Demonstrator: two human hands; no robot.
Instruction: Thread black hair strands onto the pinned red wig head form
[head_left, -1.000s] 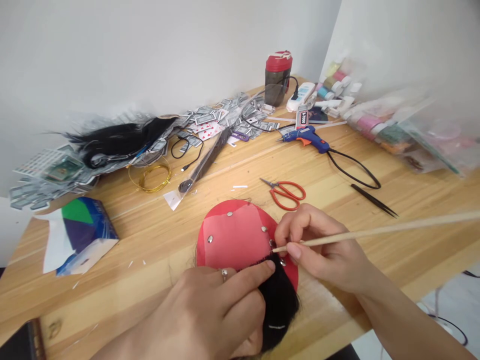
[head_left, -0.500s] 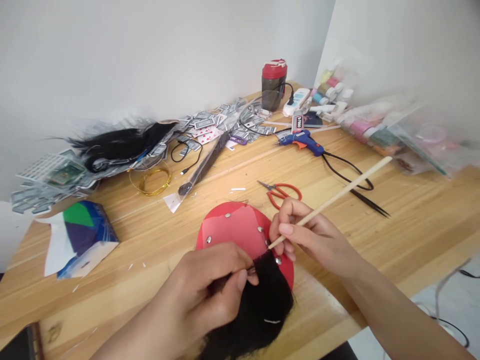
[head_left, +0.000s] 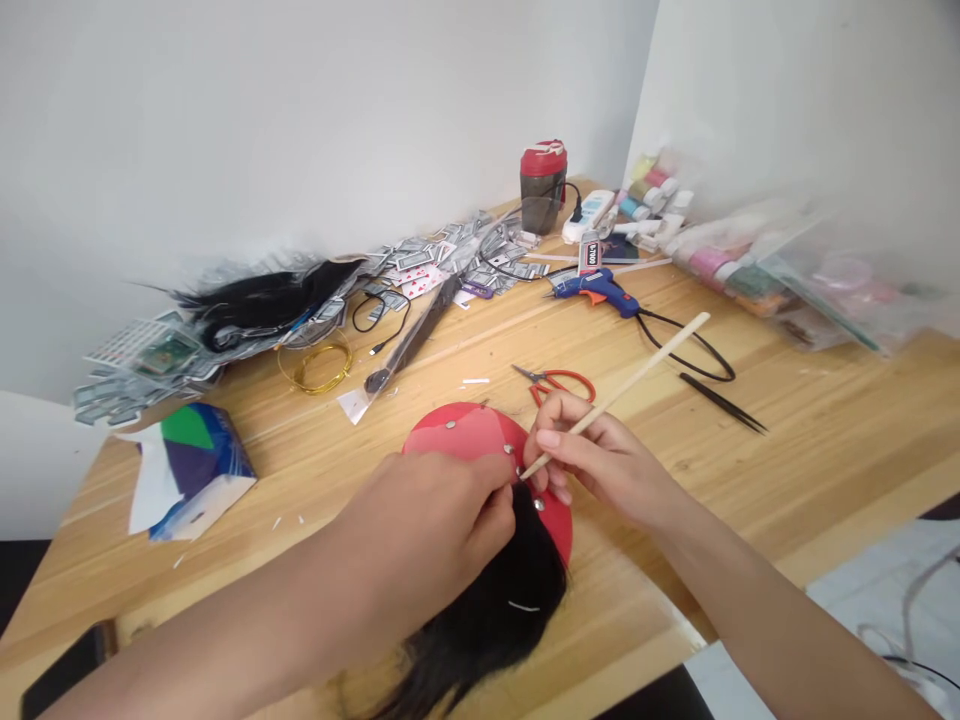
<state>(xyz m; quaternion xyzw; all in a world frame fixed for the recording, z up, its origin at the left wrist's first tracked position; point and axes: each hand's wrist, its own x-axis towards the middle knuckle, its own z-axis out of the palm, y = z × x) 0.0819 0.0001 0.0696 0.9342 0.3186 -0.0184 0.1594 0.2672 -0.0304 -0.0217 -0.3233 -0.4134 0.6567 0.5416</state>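
A round red piece [head_left: 553, 530], dotted with shiny silver studs, rests near the table's front. Black hair [head_left: 517, 575] lies over its lower part and trails toward me, with a thin white strip on it. My left hand [head_left: 435, 520] is closed in a pinch at the hair's upper edge, its back covering part of the disc. Held like a pencil in my right hand [head_left: 589, 450] is a pale wooden stick [head_left: 637, 378]. The stick's tip touches down at the top edge of the hair, close to my left fingertips. Orange-handled scissors [head_left: 566, 380] lie just beyond my right hand.
Behind are a blue glue gun [head_left: 607, 290], black tweezers [head_left: 724, 403], a gold wire coil [head_left: 322, 367] and scattered cards [head_left: 420, 280]. A red-lidded cup [head_left: 543, 190] stands farther back. A blue tissue pack [head_left: 217, 460] and a phone [head_left: 71, 670] lie left; plastic bags [head_left: 817, 265] sit right.
My left hand has rolled over and moved up along the hair's edge, hiding more of the disc. The stick's tip stays by that edge. The whole view has shifted slightly.
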